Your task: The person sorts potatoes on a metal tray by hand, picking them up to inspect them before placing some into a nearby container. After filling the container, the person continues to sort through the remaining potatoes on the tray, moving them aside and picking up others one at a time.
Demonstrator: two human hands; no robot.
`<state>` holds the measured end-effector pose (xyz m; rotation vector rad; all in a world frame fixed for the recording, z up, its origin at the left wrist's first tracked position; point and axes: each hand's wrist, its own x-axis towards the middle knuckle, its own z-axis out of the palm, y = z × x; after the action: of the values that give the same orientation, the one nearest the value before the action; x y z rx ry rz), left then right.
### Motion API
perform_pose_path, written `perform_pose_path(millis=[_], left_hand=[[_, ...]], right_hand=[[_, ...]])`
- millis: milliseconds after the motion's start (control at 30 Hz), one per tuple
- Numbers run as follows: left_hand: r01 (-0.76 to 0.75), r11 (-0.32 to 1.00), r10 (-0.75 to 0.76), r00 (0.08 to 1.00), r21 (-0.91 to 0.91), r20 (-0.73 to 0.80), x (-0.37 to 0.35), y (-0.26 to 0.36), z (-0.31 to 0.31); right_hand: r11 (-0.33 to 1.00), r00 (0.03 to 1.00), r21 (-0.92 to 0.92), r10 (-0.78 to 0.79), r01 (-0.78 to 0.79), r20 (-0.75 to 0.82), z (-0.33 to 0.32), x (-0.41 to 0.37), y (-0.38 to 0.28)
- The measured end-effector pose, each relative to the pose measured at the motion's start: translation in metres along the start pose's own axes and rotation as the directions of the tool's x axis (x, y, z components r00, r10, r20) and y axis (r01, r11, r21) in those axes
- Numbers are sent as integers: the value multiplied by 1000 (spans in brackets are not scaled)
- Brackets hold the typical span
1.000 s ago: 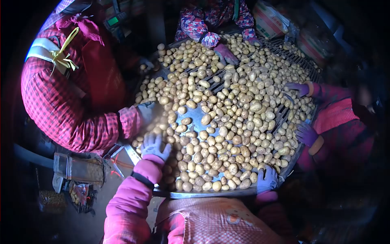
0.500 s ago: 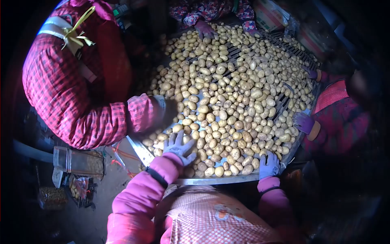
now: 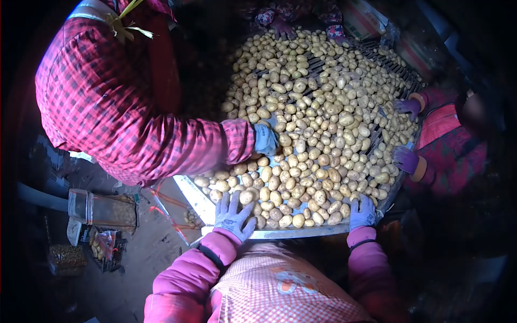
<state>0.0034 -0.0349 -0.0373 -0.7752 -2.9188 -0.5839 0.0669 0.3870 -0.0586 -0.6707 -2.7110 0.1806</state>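
Many yellow potatoes [image 3: 301, 183] lie spread over a sorting table with a metal rim [image 3: 301, 232] and dark slats [image 3: 312, 70]. My left hand [image 3: 232, 218], in a lavender work glove, rests with fingers spread at the near left edge, its fingertips against the nearest potatoes. At the near right corner my right hand [image 3: 362, 212], gloved alike, lies over the rim beside the potatoes with fingers stretched out. Neither hand holds a potato.
On the left a co-worker's blue-gloved hand [image 3: 265, 139] reaches among the potatoes. Purple-gloved hands of another person [image 3: 406, 160] are at the right edge, and more hands [image 3: 283, 28] at the far side. Clear bins [image 3: 102, 209] stand on the floor at left.
My left hand has drawn back towards the near rim. The co-worker on the left has reached farther right over the potatoes. My right hand has shifted only slightly.
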Motion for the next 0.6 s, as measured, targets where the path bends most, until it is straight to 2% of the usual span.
perform_pose_path(millis=[300,367,433,467,500,600], left_hand=[[-1,1000,1,1000,-25,-25,-1,1,2],[13,999,-16,998,-46,-67,-2,-4,13],[39,998,-45,990,-48,-133,0,-2,9],[53,998,-58,988,-42,-143,-2,-5,13],[64,998,-66,989,-22,-130,-2,-3,9],[58,998,-60,993,-26,-97,-1,-1,7]], right_hand=[[1000,1000,10,-18,18,-7,-11,-3,-2],[999,1000,-27,-22,22,-2,-12,-2,-7],[999,996,14,-41,43,-73,-5,-2,-7],[999,999,42,-19,21,-40,-10,-2,-13],[999,1000,53,8,-8,7,-19,1,-19],[999,1000,23,-23,23,-21,-11,1,-10]])
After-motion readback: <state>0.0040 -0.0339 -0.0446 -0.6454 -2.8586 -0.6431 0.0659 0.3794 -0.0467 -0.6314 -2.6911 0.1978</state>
